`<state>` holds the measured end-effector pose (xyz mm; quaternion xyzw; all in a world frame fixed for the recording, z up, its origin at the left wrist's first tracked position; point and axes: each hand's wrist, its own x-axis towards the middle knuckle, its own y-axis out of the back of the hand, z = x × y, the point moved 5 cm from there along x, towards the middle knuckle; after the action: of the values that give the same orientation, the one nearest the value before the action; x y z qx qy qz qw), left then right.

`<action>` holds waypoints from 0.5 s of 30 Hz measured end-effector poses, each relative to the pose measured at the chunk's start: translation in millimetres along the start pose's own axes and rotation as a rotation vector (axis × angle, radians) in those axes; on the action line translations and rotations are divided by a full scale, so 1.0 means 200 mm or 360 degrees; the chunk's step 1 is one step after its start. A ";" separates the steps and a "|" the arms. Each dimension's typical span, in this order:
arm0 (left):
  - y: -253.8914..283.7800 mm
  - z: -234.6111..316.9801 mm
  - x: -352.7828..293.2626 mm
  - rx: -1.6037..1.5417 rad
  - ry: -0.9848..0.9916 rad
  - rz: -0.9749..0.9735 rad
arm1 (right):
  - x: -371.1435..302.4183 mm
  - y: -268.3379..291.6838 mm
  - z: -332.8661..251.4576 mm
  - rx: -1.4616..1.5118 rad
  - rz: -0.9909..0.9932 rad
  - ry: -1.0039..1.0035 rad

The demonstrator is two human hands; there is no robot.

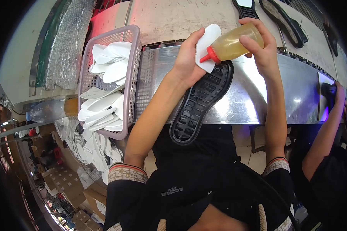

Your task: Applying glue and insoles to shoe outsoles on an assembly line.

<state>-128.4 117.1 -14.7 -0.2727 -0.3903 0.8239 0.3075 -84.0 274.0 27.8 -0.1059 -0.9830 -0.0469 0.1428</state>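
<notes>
My left hand (189,57) is closed on a white foam insole piece (211,37), thumb along its edge. In my right hand (263,46) is a squeeze bottle (237,41) of yellowish liquid, tilted so that its red nozzle points down-left against or just over the white piece; I cannot tell if it touches. Below my left hand lies a black shoe sole (196,106), its ribbed hollow side up, across the edge of the metal table and partly past it. The sole's upper end is near the bottle's red cap.
A mauve plastic basket (134,77) of white insole pieces (112,57) stands on the left. More white pieces (98,148) hang below it. Other soles (283,23) lie on the belt (173,19) beyond the metal table (243,100). A co-worker's arm (325,138) is at right.
</notes>
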 end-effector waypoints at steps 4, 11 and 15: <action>0.02 -0.02 -0.01 0.0236 -0.0002 0.0066 | -0.01 0.01 -0.04 -0.0170 0.0015 0.0045; -0.01 -0.02 -0.05 0.0561 0.0019 0.0076 | 0.01 0.11 -0.01 -0.0280 0.0179 0.0054; -0.05 -0.01 -0.13 0.0468 0.0062 0.0081 | 0.04 0.17 -0.02 -0.0009 0.0385 0.0117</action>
<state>-107.6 104.4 -1.6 -0.2506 -0.2524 0.8742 0.3306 -83.4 308.8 35.3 -0.2223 -0.9570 -0.0360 0.1830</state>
